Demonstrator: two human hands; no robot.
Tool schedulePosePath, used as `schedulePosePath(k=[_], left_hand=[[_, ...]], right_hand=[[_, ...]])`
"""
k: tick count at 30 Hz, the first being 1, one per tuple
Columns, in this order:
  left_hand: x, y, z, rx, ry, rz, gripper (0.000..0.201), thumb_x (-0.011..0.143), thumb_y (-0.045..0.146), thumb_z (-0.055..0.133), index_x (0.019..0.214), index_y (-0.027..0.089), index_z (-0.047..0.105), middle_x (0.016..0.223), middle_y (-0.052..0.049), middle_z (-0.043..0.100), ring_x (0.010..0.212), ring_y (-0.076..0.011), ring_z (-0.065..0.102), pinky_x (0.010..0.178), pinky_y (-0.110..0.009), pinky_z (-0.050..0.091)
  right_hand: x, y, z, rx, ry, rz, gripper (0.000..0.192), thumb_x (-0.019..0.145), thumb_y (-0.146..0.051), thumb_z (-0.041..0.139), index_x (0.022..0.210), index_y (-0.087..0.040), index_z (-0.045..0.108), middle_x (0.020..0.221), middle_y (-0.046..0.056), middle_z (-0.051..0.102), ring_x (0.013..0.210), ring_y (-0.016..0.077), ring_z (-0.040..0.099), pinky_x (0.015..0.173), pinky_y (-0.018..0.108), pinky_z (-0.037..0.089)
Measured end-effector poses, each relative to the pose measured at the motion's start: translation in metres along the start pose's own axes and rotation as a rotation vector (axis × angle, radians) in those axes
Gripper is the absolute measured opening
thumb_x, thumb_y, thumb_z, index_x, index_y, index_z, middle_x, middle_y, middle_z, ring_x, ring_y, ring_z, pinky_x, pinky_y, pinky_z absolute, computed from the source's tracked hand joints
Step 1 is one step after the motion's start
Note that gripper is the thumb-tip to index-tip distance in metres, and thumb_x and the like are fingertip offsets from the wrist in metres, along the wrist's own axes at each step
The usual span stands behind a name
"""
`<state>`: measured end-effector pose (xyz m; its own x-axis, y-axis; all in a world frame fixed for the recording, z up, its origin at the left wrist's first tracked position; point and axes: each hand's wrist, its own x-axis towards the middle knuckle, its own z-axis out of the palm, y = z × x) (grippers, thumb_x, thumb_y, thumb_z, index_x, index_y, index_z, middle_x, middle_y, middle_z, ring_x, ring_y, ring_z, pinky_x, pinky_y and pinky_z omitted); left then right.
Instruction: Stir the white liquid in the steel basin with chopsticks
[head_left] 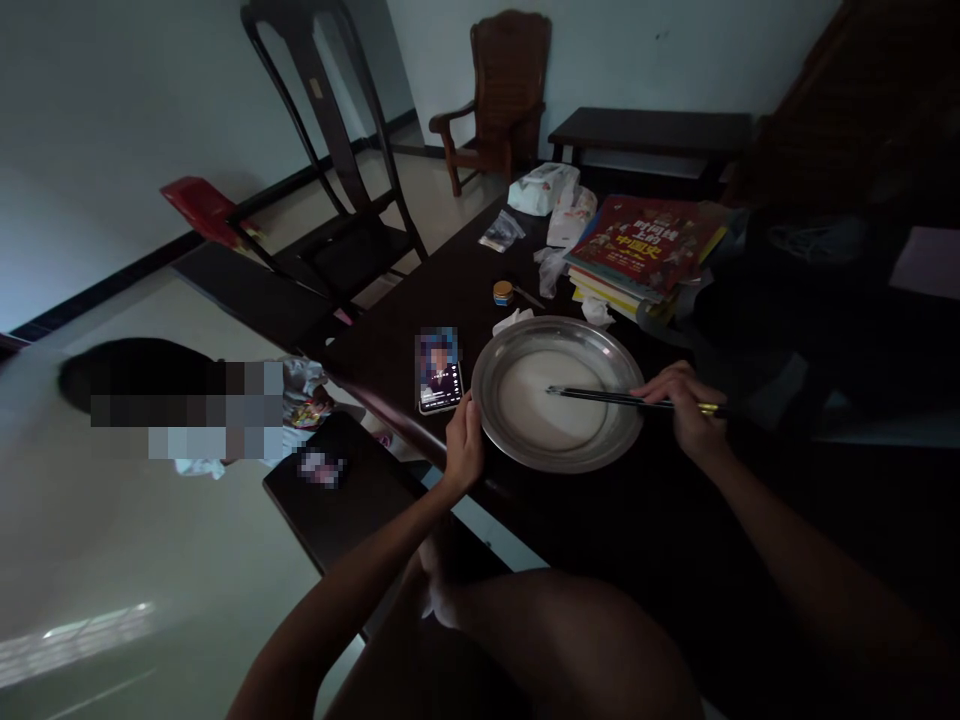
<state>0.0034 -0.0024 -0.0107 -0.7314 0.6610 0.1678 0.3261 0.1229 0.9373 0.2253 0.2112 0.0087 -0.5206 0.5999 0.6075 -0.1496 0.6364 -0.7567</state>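
Metal basin (559, 463), whitish contents (551, 425); right hand (694, 412) clamped on chopsticks (600, 396); left hand (463, 447) at rim, grip unclear. Smartphone (442, 390) beside.

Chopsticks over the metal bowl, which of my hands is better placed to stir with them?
Probably your right hand: it holds the chopsticks, their tips over the middle of the white contents. Your left hand is at the metal bowl's left rim, better placed to steady it.

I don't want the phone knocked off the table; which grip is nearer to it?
Left. The left grip is at the left rim of the bowl, close beside the phone; the right grip holds the chopsticks at the bowl's right side, farther away.
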Motion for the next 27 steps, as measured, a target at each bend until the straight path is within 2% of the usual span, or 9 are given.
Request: schedulePosePath(k=[3, 7, 11, 16, 20, 22, 25, 27], left_hand=[[0.0, 0.001, -0.001, 0.007, -0.009, 0.009, 0.062, 0.097, 0.061, 0.029, 0.124, 0.015, 0.061, 0.123, -0.012, 0.068, 0.117, -0.024, 0.061, 0.101, -0.037, 0.046], [0.001, 0.001, -0.002, 0.014, -0.018, 0.019, 0.063, 0.097, 0.061, 0.029, 0.124, 0.014, 0.061, 0.125, -0.013, 0.067, 0.117, -0.0238, 0.061, 0.102, -0.037, 0.046], [0.001, 0.0, -0.003, 0.004, -0.033, 0.023, 0.061, 0.098, 0.06, 0.029, 0.125, 0.014, 0.06, 0.125, -0.013, 0.067, 0.116, -0.0231, 0.062, 0.101, -0.036, 0.046], [0.001, -0.001, -0.004, 0.009, -0.04, 0.034, 0.061, 0.097, 0.06, 0.029, 0.122, 0.014, 0.061, 0.124, -0.013, 0.067, 0.115, -0.0232, 0.062, 0.101, -0.036, 0.045], [0.001, -0.001, -0.004, 0.013, -0.051, 0.03, 0.06, 0.098, 0.06, 0.029, 0.123, 0.015, 0.061, 0.12, -0.012, 0.068, 0.11, -0.0223, 0.063, 0.099, -0.036, 0.046], [0.001, -0.001, -0.004, 0.016, -0.052, 0.028, 0.06, 0.098, 0.06, 0.029, 0.122, 0.015, 0.061, 0.118, -0.011, 0.069, 0.107, -0.0219, 0.064, 0.097, -0.036, 0.047], [0.001, 0.0, -0.004, 0.023, -0.045, 0.023, 0.061, 0.097, 0.061, 0.029, 0.123, 0.016, 0.061, 0.117, -0.011, 0.069, 0.106, -0.0219, 0.064, 0.096, -0.035, 0.047], [0.0, 0.001, -0.005, 0.024, -0.046, 0.023, 0.062, 0.097, 0.062, 0.028, 0.123, 0.016, 0.061, 0.117, -0.011, 0.069, 0.106, -0.0221, 0.064, 0.095, -0.035, 0.047]], right_hand=[[-0.001, 0.001, 0.001, 0.062, 0.055, -0.01, 0.044, 0.099, -0.036, 0.045, 0.063, -0.027, 0.068, 0.063, 0.002, 0.069, 0.067, 0.0221, 0.057, 0.067, 0.041, 0.042], [-0.003, 0.001, 0.003, -0.019, -0.039, 0.007, 0.039, 0.098, -0.035, 0.048, 0.067, -0.027, 0.07, 0.071, 0.002, 0.073, 0.074, 0.0227, 0.06, 0.071, 0.042, 0.043], [-0.004, 0.007, 0.004, 0.071, 0.097, -0.001, 0.044, 0.099, -0.039, 0.046, 0.063, -0.026, 0.067, 0.066, 0.001, 0.071, 0.066, 0.021, 0.059, 0.069, 0.041, 0.043], [-0.005, 0.012, 0.005, 0.03, 0.043, 0.018, 0.041, 0.097, -0.042, 0.049, 0.065, -0.027, 0.07, 0.07, 0.002, 0.073, 0.073, 0.0227, 0.062, 0.073, 0.042, 0.044], [-0.006, 0.013, 0.007, 0.127, 0.14, -0.002, 0.051, 0.099, -0.047, 0.041, 0.061, -0.026, 0.067, 0.062, 0.002, 0.071, 0.064, 0.0211, 0.059, 0.072, 0.043, 0.044], [-0.006, 0.012, 0.007, 0.133, 0.107, 0.016, 0.052, 0.099, -0.048, 0.04, 0.061, -0.026, 0.067, 0.062, 0.003, 0.07, 0.065, 0.0214, 0.059, 0.072, 0.042, 0.043], [-0.007, 0.012, 0.007, 0.057, 0.031, 0.031, 0.042, 0.096, -0.047, 0.048, 0.067, -0.027, 0.071, 0.071, 0.003, 0.074, 0.075, 0.0233, 0.061, 0.075, 0.043, 0.043], [-0.007, 0.011, 0.007, 0.073, 0.073, 0.032, 0.044, 0.097, -0.048, 0.046, 0.066, -0.027, 0.07, 0.069, 0.004, 0.072, 0.072, 0.0236, 0.06, 0.073, 0.044, 0.043]])
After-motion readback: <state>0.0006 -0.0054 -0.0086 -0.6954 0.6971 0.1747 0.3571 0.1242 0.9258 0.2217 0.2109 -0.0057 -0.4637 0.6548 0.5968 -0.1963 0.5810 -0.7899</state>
